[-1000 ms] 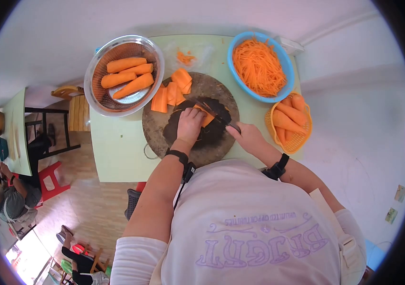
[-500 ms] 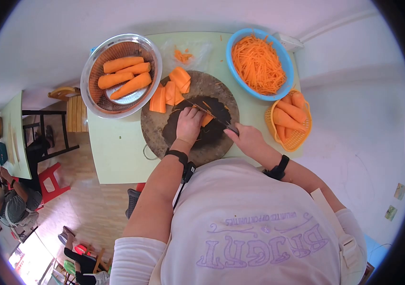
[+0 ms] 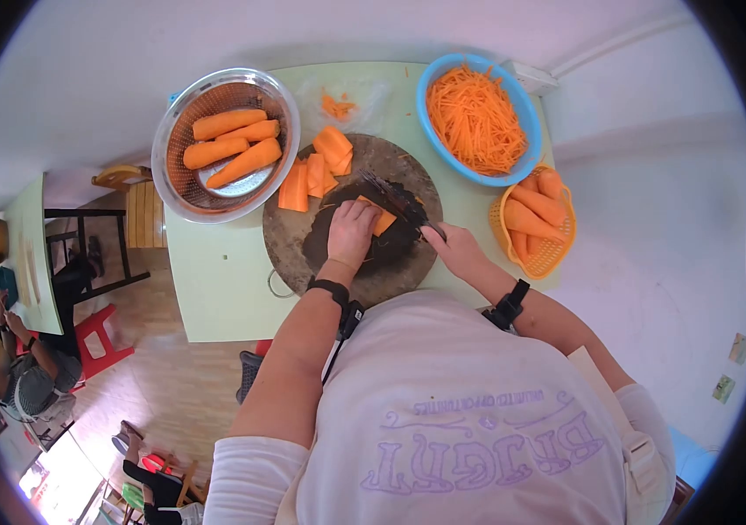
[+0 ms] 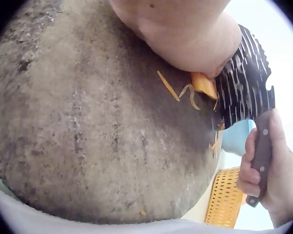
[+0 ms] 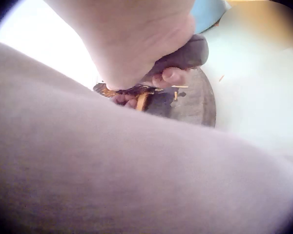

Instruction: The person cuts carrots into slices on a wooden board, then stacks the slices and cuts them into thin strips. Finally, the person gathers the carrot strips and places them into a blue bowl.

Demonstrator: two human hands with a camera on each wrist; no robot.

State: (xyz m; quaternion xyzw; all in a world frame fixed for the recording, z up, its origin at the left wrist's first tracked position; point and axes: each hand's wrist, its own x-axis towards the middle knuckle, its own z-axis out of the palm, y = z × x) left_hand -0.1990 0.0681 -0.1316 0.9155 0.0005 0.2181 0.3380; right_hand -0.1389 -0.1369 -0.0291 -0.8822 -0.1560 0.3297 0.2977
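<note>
On a round wooden chopping block (image 3: 290, 249), my left hand (image 3: 352, 233) holds down a piece of carrot (image 3: 384, 221) with bent fingers. My right hand (image 3: 460, 251) grips the riveted brown handle of a kitchen knife (image 4: 246, 78). Its broad dark blade stands just right of the left fingertips, beside the carrot piece, with pale streaks along it in the left wrist view. Thin carrot shreds (image 4: 168, 86) lie on the block near the blade. Flat carrot slices (image 3: 294, 189) are grouped at the block's far left edge. The right wrist view is mostly blocked by the forearm and shirt.
Whole carrots lie in a metal colander (image 3: 163, 166) at the back left. A blue basin (image 3: 425, 109) of shredded carrot stands back right, with a yellow basket (image 3: 557, 255) of carrots nearer. A plastic bag (image 3: 373, 101) with carrot scraps lies behind the block.
The knife blade has shifted slightly and now points farther away from me, its tip clear of the left fingers. The left hand stays on the carrot piece almost unmoved.
</note>
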